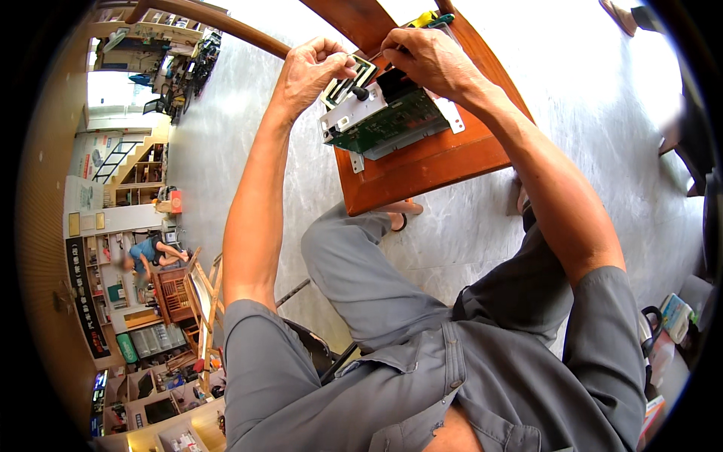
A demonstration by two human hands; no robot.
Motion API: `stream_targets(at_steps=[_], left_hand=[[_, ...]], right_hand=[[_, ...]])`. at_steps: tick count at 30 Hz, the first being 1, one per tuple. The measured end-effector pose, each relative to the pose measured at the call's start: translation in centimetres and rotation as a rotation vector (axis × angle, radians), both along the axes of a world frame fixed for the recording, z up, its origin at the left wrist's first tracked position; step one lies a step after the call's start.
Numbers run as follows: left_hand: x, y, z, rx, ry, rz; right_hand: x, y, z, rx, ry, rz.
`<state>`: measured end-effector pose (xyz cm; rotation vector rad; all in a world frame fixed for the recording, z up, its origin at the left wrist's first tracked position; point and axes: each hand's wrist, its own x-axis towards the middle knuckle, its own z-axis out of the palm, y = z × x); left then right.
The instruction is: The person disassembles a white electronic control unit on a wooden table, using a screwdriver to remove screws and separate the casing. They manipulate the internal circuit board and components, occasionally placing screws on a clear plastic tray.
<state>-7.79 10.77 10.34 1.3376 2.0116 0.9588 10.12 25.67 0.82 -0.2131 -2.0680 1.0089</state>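
On a reddish-brown wooden chair seat [422, 172] stands an opened electronic unit with a green circuit board [388, 124] on the side facing me. A pale metal plate [354, 113] with a black knob runs along its upper edge. My left hand [310, 74] is over the left end of the unit, thumb and forefinger pinched together beside a black-and-cream framed part [361, 75]. My right hand [433, 62] is above a dark block [395, 83] on the unit, its fingers bent into a pinch. Whatever either pinch holds is too small or hidden to make out.
A yellow-handled tool [423, 19] lies at the seat's far edge, behind my right hand. The chair's curved wooden rail [218, 26] crosses above my left hand. Far left, another person [154, 252] sits near shelves [113, 279]. Grey floor [203, 143] surrounds the chair.
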Motion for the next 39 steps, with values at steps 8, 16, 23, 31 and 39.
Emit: stream_targets(at_steps=[8,16,23,31,39], left_hand=[[-2.2,1.6,-1.9,-0.03,0.106,-0.08],[-4.9,5.8,-4.8,-0.126,0.12,-0.264],[-6.4,8.5,-8.5,-0.18,0.179,-0.38],[-6.9,9.4,-12.4,-0.178,0.31,-0.477],[-7.2,9.4,-13.9,-0.153,0.412,-0.509]], right_hand=[[1.0,2.5,0.6,0.054,0.022,-0.102],[3.6,5.5,3.0,-0.044,-0.163,-0.294],[1.9,6.3,2.5,-0.022,-0.274,-0.305],[0.6,5.4,4.1,-0.107,-0.382,-0.332],[0.0,5.7,2.6,-0.06,-0.376,-0.294]])
